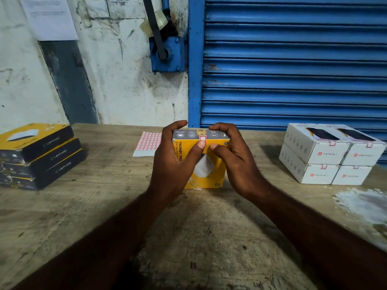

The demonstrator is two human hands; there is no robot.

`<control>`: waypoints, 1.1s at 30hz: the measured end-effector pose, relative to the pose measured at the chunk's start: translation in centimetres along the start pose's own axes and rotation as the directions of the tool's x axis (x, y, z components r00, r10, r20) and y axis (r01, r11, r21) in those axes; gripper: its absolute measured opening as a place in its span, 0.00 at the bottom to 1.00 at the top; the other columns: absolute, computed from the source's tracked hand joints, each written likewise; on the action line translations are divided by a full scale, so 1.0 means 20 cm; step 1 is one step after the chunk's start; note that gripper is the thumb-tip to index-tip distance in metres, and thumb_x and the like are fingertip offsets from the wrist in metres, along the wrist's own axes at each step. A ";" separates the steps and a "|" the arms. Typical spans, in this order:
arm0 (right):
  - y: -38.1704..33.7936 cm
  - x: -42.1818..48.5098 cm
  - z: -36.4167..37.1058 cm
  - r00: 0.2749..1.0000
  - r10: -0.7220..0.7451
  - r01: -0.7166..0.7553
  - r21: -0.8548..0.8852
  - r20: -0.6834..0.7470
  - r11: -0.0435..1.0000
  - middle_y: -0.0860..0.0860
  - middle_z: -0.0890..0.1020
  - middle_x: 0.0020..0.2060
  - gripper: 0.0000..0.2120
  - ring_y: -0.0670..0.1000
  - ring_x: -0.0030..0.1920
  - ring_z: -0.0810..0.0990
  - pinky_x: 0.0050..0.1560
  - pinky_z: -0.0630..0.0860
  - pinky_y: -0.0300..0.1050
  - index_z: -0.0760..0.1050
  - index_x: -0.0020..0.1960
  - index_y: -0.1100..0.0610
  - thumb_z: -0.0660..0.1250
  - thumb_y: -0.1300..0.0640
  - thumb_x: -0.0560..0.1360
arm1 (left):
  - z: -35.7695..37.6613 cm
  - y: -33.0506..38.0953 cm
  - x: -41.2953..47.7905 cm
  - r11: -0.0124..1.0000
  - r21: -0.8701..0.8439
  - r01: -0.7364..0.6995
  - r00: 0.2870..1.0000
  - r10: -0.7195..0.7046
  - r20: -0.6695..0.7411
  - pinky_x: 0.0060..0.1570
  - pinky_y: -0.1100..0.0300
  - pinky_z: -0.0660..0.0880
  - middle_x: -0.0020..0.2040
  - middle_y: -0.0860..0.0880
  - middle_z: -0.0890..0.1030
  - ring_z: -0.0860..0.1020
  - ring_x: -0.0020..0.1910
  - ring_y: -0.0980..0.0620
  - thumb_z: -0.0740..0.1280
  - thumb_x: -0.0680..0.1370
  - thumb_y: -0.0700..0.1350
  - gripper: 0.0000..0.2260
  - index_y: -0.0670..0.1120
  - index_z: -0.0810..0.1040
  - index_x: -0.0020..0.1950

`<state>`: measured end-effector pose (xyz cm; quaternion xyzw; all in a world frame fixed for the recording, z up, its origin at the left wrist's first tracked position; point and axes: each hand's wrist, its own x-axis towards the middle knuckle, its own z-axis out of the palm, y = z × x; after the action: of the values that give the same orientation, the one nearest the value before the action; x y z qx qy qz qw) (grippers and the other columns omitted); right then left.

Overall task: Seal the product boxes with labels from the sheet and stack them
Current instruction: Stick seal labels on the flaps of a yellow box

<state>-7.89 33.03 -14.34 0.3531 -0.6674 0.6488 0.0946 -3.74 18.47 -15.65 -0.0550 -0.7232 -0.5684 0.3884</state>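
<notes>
A yellow product box [209, 166] stands on the wooden table [104, 206] at the centre. My left hand [171, 162] grips its left side, fingers curled over the top, thumb on the front just under a small red-bordered label [202, 138] that sits across the top front edge. My right hand [236, 155] grips the right side, thumb next to the left one. The label sheet [147, 143], a white sheet of red-bordered labels, lies flat behind the box to the left, partly hidden by my left hand.
Three dark and yellow boxes [39, 155] are stacked at the left of the table. Several white boxes [328, 155] with red labels on them stand two high at the right. A blue roller shutter [293, 59] and a wall rise behind the table.
</notes>
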 end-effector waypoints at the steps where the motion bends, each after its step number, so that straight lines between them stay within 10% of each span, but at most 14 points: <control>1: 0.00 0.00 0.00 1.000 0.002 -0.002 0.009 -0.003 1.000 0.50 0.81 0.55 0.16 0.46 0.53 0.81 0.54 0.76 0.37 0.71 0.63 0.53 0.63 0.56 0.75 | 0.00 0.00 0.00 1.000 0.002 0.003 1.000 -0.003 -0.004 0.47 0.66 0.79 0.53 0.58 0.81 0.83 0.48 0.60 0.74 0.77 0.46 0.24 0.50 0.70 0.70; 18: 0.00 -0.01 0.02 0.998 -0.013 0.007 -0.099 -0.058 0.995 0.51 0.80 0.55 0.19 0.48 0.52 0.82 0.53 0.80 0.45 0.71 0.64 0.53 0.68 0.53 0.75 | -0.01 0.01 -0.02 0.990 -0.140 -0.037 0.995 0.049 0.090 0.46 0.69 0.77 0.56 0.53 0.77 0.81 0.49 0.62 0.62 0.75 0.39 0.24 0.44 0.68 0.72; 33: -0.04 -0.01 0.01 0.993 -0.052 0.049 -0.029 -0.108 0.998 0.46 0.80 0.51 0.16 0.42 0.48 0.81 0.47 0.78 0.38 0.71 0.60 0.55 0.70 0.54 0.74 | -0.05 0.00 0.02 0.994 0.022 -0.106 0.975 0.100 0.197 0.50 0.64 0.79 0.59 0.57 0.76 0.82 0.51 0.58 0.75 0.72 0.43 0.32 0.57 0.66 0.72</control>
<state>-7.10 32.96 -13.82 0.3327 -0.6605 0.6558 0.1518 -3.51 17.45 -15.25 -0.1416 -0.7633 -0.5274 0.3452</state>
